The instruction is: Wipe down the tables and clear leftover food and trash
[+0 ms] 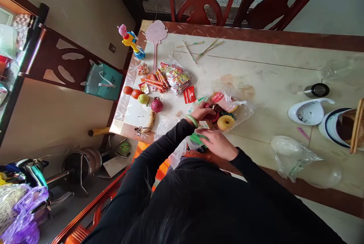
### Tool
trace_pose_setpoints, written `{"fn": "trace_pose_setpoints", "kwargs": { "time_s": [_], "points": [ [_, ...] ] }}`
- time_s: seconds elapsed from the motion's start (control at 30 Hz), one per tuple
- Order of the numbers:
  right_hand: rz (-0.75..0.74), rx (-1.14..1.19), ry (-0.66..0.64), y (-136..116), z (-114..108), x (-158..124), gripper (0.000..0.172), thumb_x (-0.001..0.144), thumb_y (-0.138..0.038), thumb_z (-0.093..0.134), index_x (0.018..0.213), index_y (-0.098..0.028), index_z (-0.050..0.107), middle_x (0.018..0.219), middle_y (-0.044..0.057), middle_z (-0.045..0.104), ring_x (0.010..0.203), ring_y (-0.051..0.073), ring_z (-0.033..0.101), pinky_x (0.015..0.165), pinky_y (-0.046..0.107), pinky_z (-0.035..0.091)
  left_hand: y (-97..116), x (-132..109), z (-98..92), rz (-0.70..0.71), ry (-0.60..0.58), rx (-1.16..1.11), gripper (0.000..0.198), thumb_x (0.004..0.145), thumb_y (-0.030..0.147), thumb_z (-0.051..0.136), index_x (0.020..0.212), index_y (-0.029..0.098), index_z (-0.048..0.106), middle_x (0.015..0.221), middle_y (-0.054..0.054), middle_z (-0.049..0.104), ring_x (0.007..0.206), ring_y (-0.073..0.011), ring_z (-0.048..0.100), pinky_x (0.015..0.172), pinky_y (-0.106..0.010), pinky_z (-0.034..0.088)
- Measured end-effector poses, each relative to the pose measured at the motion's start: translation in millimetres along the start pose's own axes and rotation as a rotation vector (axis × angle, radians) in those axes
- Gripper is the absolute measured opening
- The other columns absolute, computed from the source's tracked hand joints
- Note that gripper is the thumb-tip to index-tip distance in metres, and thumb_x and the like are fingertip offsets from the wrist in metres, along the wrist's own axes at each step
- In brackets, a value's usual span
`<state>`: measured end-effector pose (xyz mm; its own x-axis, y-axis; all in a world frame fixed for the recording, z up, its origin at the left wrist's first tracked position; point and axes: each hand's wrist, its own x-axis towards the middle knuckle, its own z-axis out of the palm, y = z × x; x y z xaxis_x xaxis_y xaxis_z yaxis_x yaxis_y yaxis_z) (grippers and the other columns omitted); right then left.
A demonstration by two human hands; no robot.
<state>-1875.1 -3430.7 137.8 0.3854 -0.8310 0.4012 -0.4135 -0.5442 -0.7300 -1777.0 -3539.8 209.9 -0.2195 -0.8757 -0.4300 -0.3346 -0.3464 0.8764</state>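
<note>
My left hand [201, 112], with a green bangle at the wrist, reaches into an open clear plastic bag [243, 109] on the table. Its fingers are closed at some dark red and brown items; what they grip is hidden. A yellow round fruit [226, 122] lies in the bag just right of it. Nearer the table's edge, my right hand [217, 143] is at the bag's near side, its fingertips over a green piece of plastic [198, 138]. Whether those fingers pinch the plastic cannot be made out.
Left on the table [264, 73] are a dragon fruit [157, 104], a banana [150, 121], round fruits, snack packets [179, 77] and a pink swatter [156, 32]. A white ladle bowl [309, 112], a black-rimmed lid [317, 90] and a crumpled bag [292, 156] stand right.
</note>
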Motion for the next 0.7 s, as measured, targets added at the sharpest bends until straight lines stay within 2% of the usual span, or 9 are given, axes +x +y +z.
{"fn": "trace_pose_setpoints", "kwargs": {
  "time_s": [0.07, 0.13, 0.23, 0.3, 0.33, 0.43, 0.5, 0.6, 0.7],
  "points": [
    [0.027, -0.042, 0.215, 15, -20, -7, 0.034, 0.102, -0.021, 0.055, 0.133, -0.023, 0.071, 0.131, 0.012, 0.077, 0.12, 0.028, 0.073, 0.109, 0.044, 0.059, -2, 14, -8.8, 0.131, 0.12, 0.13, 0.051, 0.075, 0.024, 0.08, 0.124, 0.021, 0.064, 0.109, -0.006, 0.073, 0.102, -0.0251, 0.073, 0.095, -0.045, 0.062],
    [0.071, -0.178, 0.475, 31, -42, -4, 0.042, 0.1, -0.027, 0.063, 0.142, -0.022, 0.065, 0.144, 0.016, 0.068, 0.137, 0.033, 0.064, 0.119, 0.053, 0.051, 1, 23, -10.9, 0.311, 0.225, 0.417, 0.055, 0.076, 0.024, 0.081, 0.128, 0.02, 0.065, 0.119, -0.009, 0.071, 0.117, -0.0289, 0.069, 0.106, -0.047, 0.057],
    [0.151, -0.398, 0.701, 55, -69, 14, 0.075, 0.09, -0.036, 0.079, 0.156, -0.016, 0.052, 0.166, 0.026, 0.044, 0.157, 0.044, 0.04, 0.127, 0.067, 0.036, 2, 32, -3.4, 0.472, 0.323, 0.949, 0.066, 0.074, 0.026, 0.085, 0.138, 0.021, 0.067, 0.134, -0.015, 0.066, 0.135, -0.0361, 0.058, 0.118, -0.05, 0.046],
    [0.22, -0.489, 0.706, 69, -82, 28, 0.087, 0.085, -0.037, 0.085, 0.16, -0.014, 0.047, 0.17, 0.028, 0.038, 0.159, 0.047, 0.034, 0.128, 0.069, 0.032, -5, 37, 2.2, 0.459, 0.314, 1.193, 0.071, 0.08, 0.03, 0.082, 0.147, 0.024, 0.063, 0.141, -0.018, 0.061, 0.134, -0.0391, 0.057, 0.115, -0.053, 0.046],
    [0.259, -0.514, 0.673, 76, -87, 33, 0.085, 0.085, -0.036, 0.084, 0.159, -0.014, 0.049, 0.167, 0.028, 0.043, 0.157, 0.046, 0.037, 0.127, 0.068, 0.032, -10, 40, 3.8, 0.439, 0.295, 1.274, 0.072, 0.083, 0.03, 0.08, 0.152, 0.026, 0.061, 0.143, -0.018, 0.059, 0.132, -0.0397, 0.058, 0.111, -0.053, 0.048],
    [0.354, -0.511, 0.515, 92, -98, 43, 0.055, 0.091, -0.026, 0.074, 0.144, -0.014, 0.065, 0.144, 0.024, 0.069, 0.137, 0.04, 0.06, 0.119, 0.056, 0.045, -26, 50, 3.5, 0.417, 0.256, 1.39, 0.072, 0.091, 0.028, 0.07, 0.161, 0.03, 0.053, 0.151, -0.019, 0.056, 0.131, -0.0396, 0.058, 0.107, -0.053, 0.049],
    [0.368, -0.476, 0.461, 97, -105, 46, 0.038, 0.093, -0.018, 0.065, 0.129, -0.015, 0.074, 0.131, 0.02, 0.077, 0.123, 0.035, 0.07, 0.109, 0.047, 0.053, -33, 55, 2.3, 0.437, 0.271, 1.4, 0.073, 0.092, 0.024, 0.067, 0.164, 0.032, 0.05, 0.158, -0.018, 0.052, 0.135, -0.0393, 0.056, 0.109, -0.053, 0.048],
    [0.354, -0.398, 0.538, 95, -111, 51, 0.028, 0.089, -0.016, 0.062, 0.111, -0.018, 0.08, 0.12, 0.016, 0.081, 0.11, 0.031, 0.075, 0.097, 0.04, 0.057, -35, 55, 1.2, 0.499, 0.292, 1.375, 0.078, 0.091, 0.021, 0.069, 0.166, 0.029, 0.047, 0.167, -0.019, 0.046, 0.142, -0.0397, 0.054, 0.115, -0.056, 0.046],
    [0.334, -0.172, 0.671, 84, -115, 56, 0.022, 0.084, -0.021, 0.064, 0.1, -0.018, 0.079, 0.095, 0.012, 0.083, 0.086, 0.025, 0.077, 0.085, 0.034, 0.059, -32, 43, -10.7, 0.712, 0.187, 1.303, 0.071, 0.093, 0.024, 0.07, 0.161, 0.025, 0.052, 0.162, -0.018, 0.054, 0.145, -0.0345, 0.055, 0.12, -0.052, 0.046]
  ]
}}
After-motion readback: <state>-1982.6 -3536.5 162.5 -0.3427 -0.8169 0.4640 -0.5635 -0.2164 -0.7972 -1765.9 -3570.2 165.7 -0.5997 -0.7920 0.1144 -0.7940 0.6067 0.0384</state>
